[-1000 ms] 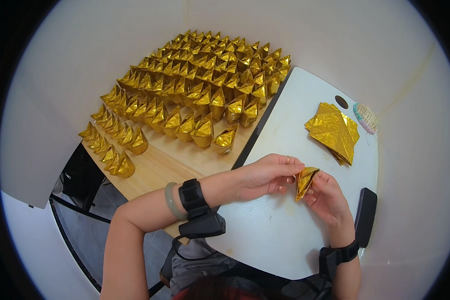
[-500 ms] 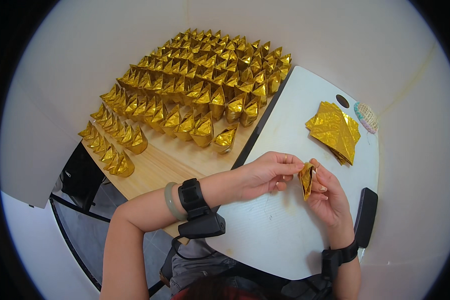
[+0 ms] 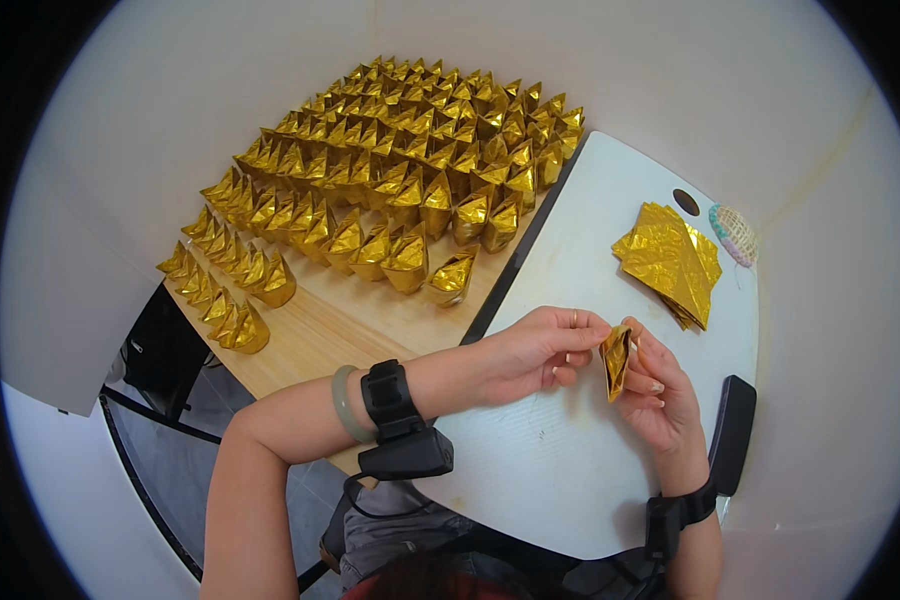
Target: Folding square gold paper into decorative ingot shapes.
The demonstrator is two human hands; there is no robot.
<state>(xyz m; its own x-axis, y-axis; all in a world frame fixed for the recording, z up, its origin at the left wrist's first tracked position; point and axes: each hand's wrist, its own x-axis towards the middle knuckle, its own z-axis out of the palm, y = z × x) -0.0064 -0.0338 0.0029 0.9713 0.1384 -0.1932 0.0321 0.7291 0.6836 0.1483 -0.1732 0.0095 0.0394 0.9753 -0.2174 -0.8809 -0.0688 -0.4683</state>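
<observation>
— Gold foil piece (image 3: pixel 615 360): where is it relative to the white board (image 3: pixel 590 240)?
— Above its near half, pinched between both hands. I see my left hand (image 3: pixel 535 352) gripping its upper edge with fingertips, likely to keep the fold tight.
— And to the right?
— My right hand (image 3: pixel 660 395) cups and grips it from behind. Folded ingots (image 3: pixel 390 190) sit in rows left of the board; flat gold sheets (image 3: pixel 670 260) lie on its far right.

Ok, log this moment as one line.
left hand: pinching gold paper piece | right hand: holding it | gold sheet stack: on white board
</observation>
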